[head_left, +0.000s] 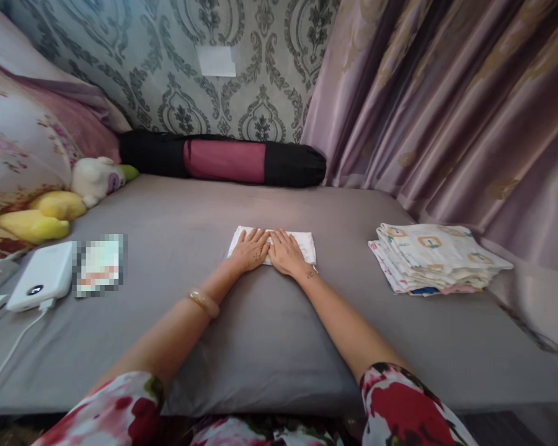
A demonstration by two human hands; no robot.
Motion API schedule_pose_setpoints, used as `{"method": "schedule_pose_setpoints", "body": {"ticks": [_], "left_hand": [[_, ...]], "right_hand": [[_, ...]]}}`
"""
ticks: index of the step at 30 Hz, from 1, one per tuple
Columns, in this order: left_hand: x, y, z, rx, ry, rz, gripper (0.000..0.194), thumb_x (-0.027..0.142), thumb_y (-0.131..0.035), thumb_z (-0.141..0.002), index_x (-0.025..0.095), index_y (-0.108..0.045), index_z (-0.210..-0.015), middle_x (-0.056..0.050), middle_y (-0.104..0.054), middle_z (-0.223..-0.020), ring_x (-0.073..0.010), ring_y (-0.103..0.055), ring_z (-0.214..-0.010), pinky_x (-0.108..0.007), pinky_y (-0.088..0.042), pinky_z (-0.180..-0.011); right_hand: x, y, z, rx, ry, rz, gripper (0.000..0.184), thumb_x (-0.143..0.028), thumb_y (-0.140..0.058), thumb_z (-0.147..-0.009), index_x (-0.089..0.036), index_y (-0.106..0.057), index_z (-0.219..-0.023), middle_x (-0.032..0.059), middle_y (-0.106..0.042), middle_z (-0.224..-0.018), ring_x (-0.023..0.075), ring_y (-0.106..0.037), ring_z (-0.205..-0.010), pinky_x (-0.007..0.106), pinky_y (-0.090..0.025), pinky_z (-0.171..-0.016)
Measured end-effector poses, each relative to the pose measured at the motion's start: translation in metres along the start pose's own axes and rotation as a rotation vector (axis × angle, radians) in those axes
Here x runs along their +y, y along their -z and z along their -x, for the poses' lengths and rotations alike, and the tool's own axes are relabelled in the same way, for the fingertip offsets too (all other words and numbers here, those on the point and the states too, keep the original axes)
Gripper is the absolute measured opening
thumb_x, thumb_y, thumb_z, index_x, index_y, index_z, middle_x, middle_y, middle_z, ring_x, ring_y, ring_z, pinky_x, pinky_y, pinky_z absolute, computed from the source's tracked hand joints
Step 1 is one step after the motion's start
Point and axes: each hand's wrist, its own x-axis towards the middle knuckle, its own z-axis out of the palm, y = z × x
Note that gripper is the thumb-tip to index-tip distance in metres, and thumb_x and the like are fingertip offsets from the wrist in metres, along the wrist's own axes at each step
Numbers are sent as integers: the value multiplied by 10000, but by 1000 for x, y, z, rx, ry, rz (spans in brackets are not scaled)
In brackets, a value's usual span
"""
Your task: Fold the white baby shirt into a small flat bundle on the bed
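A folded white cloth (304, 243) lies flat on the grey sheet in front of me. My left hand (252, 249) rests flat on its left half, fingers stretched out. Beside it, my right hand (283, 251) presses flat on the middle of the cloth, palm down. The two hands touch or nearly touch at the thumbs. Most of the cloth's middle is hidden beneath them; its far edge and right end show. Over to the right sits a stack of folded printed cloths (432, 254), apart from both hands.
On the left lie a white power bank (44, 275) with a cable, a blurred-out flat item (101, 263), and plush toys (95, 179). A long black and maroon bag (225, 160) lies along the wall. Curtains (376, 93) hang at the right. Grey sheet (167, 210) surrounds the cloth.
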Motion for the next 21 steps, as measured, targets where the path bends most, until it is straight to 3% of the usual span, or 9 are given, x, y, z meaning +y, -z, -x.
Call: {"method": "schedule_pose_setpoints", "body": {"ticks": [7, 16, 21], "left_hand": [[0, 4, 3, 96, 29, -40, 591, 452, -248, -996, 166, -375, -1498, -132, -332, -1580, -311, -248, -1475, -546, -166, -1189], [-2, -2, 1, 50, 56, -32, 605, 476, -221, -999, 185, -351, -1514, -129, -334, -1580, -319, -252, -1472, -548, -169, -1182], [2, -2, 8, 157, 124, -75, 619, 509, -215, -997, 168, -406, -1478, -159, -405, -1535, -330, -289, -1454, -549, -198, -1169]], "right_hand": [[-1, 4, 5, 30, -132, 52, 573, -353, -293, -999, -94, -340, -1508, 164, -318, -1574, 288, -256, -1460, 513, -138, -1189], [-1, 2, 5, 25, -153, 48, 550, -364, -300, -1000, -134, -371, -1495, 155, -346, -1562, 281, -280, -1446, 521, -167, -1172], [1, 2, 9, 56, -222, 73, 620, -464, -292, -1007, -99, -345, -1506, 211, -318, -1561, 323, -258, -1451, 554, -132, -1166]]}}
